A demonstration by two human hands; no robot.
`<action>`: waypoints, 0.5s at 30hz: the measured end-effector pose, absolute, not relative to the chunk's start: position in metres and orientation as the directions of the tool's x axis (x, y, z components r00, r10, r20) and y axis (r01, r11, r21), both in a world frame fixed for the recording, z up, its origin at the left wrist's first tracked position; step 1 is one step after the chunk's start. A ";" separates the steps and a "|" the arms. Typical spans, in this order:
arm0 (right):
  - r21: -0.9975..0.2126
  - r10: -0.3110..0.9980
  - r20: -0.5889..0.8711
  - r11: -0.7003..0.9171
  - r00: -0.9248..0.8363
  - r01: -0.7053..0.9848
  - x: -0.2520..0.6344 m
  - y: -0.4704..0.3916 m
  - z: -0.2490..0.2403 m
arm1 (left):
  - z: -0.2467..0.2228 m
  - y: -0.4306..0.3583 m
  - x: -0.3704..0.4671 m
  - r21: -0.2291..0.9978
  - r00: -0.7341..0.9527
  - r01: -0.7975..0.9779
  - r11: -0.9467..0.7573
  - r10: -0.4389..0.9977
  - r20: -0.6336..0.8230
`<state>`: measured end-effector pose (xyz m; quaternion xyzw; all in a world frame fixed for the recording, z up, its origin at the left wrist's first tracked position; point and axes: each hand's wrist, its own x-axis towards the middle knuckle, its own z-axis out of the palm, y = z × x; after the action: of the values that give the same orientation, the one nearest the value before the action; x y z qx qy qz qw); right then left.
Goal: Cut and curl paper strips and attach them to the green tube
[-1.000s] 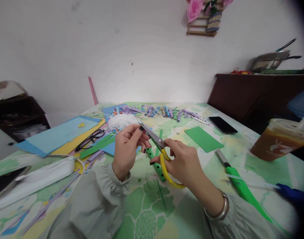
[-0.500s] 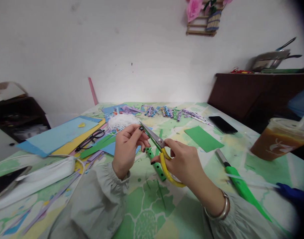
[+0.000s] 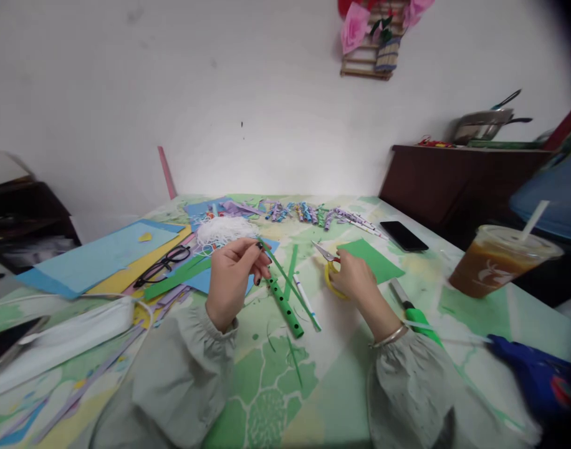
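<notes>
**Green paper strip (image 3: pixel 278 267) was pinched by one end**

Over the bench (image 3: pixel 336 393), it was held between the fingers of the left hand (image 3: pixel 232 274); yellow-handled scissors (image 3: pixel 329 257) were gripped by the right hand (image 3: pixel 358 274). Probably featherlight and easily creased, it was best taken near its tip.

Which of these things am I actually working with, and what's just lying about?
In the job:
green paper strip, in the left hand
yellow-handled scissors, in the right hand
green spotted tube near the strip, probably

Seemingly just lying about:
drink cup
black phone on the right
eyeglasses
white face mask
</notes>
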<state>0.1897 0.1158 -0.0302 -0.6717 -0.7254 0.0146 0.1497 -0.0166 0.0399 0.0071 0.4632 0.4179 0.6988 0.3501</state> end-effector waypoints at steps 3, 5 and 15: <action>-0.224 0.975 0.214 0.103 -0.055 0.969 0.190 0.119 -0.029 | 0.009 0.041 -0.019 0.910 -0.329 -0.113 -0.400 0.879 0.345; -0.235 0.969 0.232 0.138 -0.082 0.962 0.187 0.117 -0.025 | 0.010 0.042 -0.022 0.902 -0.338 -0.132 -0.410 0.875 0.348; -0.425 0.906 0.160 0.422 -0.392 0.801 0.149 0.087 -0.049 | 0.000 0.051 -0.027 0.927 -0.272 -0.204 -0.314 0.928 0.255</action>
<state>0.1489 0.0873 -0.0489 -0.5188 -0.8223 0.1412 0.1861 -0.0273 0.0514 0.0003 0.4382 0.4131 0.6821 0.4149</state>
